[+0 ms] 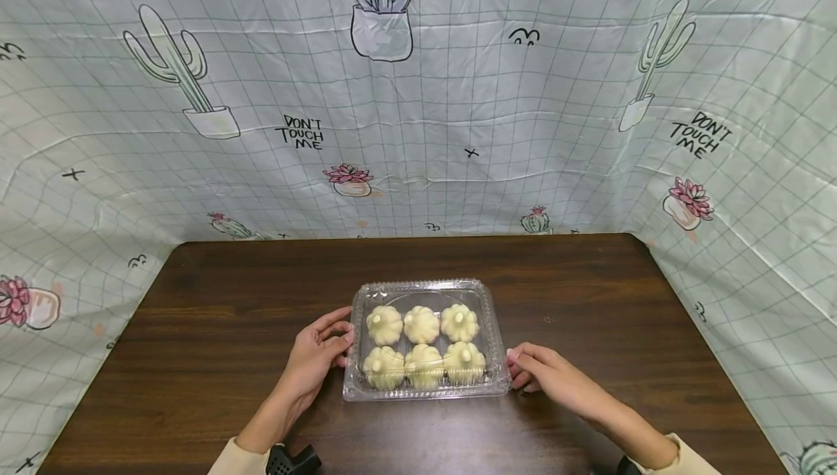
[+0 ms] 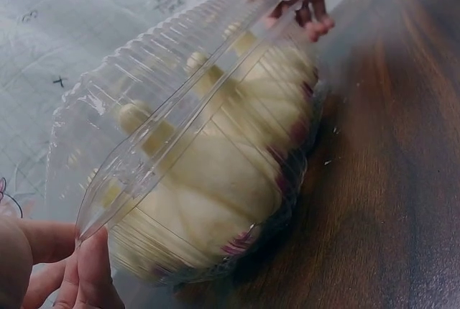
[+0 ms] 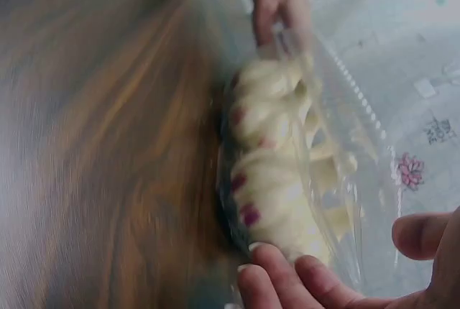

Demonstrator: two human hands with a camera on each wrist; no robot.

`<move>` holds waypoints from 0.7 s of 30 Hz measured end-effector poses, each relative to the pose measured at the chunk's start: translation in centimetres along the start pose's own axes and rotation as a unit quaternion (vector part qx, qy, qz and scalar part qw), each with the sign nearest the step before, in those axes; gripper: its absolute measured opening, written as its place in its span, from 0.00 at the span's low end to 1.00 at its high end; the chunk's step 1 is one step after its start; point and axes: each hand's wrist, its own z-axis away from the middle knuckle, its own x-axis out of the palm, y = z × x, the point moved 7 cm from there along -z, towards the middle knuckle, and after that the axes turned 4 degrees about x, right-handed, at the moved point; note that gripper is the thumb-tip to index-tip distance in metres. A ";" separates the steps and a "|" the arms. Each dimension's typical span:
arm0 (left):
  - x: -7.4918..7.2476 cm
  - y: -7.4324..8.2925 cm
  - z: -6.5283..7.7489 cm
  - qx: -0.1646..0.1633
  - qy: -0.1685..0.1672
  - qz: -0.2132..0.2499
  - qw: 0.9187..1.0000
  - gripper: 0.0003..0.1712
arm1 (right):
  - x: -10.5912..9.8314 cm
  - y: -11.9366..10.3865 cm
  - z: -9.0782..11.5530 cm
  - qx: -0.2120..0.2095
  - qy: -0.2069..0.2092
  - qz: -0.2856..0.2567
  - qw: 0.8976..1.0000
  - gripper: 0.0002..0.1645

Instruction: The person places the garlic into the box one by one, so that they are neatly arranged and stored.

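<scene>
A clear plastic clamshell container (image 1: pixel 425 292) with its lid down is at the middle of the table. Inside, several cream-coloured, ribbed, garlic-shaped pieces (image 1: pixel 421 325) with short stems sit in two rows. Purple patches show low on the pieces (image 2: pixel 215 194) in the left wrist view. My left hand (image 1: pixel 310 359) pinches the container's left rim between thumb and fingers. At the lower right edge, my right hand (image 1: pixel 552 377) holds the container by its side. In the right wrist view, the fingers (image 3: pixel 277 280) lie against its side, with the thumb on the lid side.
The dark wood-grain table (image 1: pixel 216 344) extends around the container. A pale grid-patterned cloth (image 1: pixel 431 97) printed with cacti hangs behind it and along both sides. A black strap device (image 1: pixel 290 460) is on the left wrist.
</scene>
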 end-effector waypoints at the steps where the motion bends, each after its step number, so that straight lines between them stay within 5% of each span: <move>1: 0.0 0.0 0.0 0.000 0.000 0.000 1.000 0.30 | 0.2 0.1 0.0 0.009 -0.020 -0.026 0.999 0.23; 11: 0.0 0.0 0.0 0.001 0.001 -0.002 1.000 0.30 | 1.8 0.4 0.5 0.030 -0.129 -0.131 0.983 0.23; 21: 0.0 0.1 -0.1 0.000 0.004 -0.014 1.000 0.29 | 2.9 1.0 0.4 0.047 -0.159 -0.179 0.970 0.17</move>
